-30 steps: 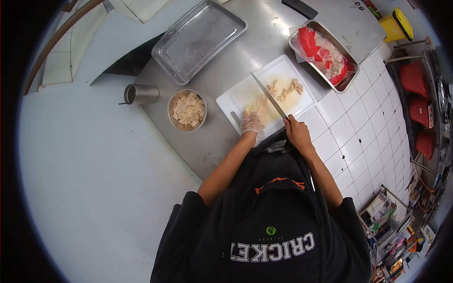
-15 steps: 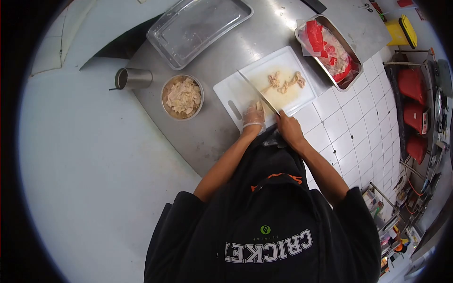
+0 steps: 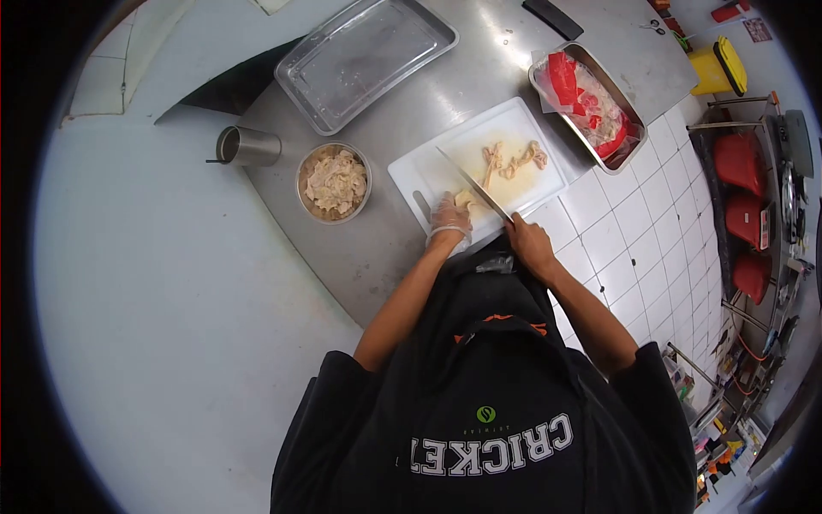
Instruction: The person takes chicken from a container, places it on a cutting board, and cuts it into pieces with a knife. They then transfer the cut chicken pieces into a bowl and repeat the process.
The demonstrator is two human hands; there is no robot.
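My left hand [image 3: 450,221], in a clear plastic glove, is closed on a pale piece of meat [image 3: 465,200] near the lower edge of the white cutting board [image 3: 411,177]. My right hand [image 3: 530,242] grips the handle of a long knife [image 3: 475,186], whose blade lies slantwise over the board, just right of the meat under my left fingers. Beyond the blade, cut strips of meat [image 3: 513,161] rest on the board. Left of the board stands a round metal bowl [image 3: 369,181] filled with pale meat pieces.
A steel tray [image 3: 368,64] lies at the back left, near a metal cup [image 3: 260,147]. At the back right, a metal pan [image 3: 629,158] holds meat in red and clear plastic. Beyond it are a black object [image 3: 553,19] and scissors [image 3: 653,26].
My left hand has shifted slightly left, away from the knife, and more of the meat beside its fingers shows. The view has also moved a little.
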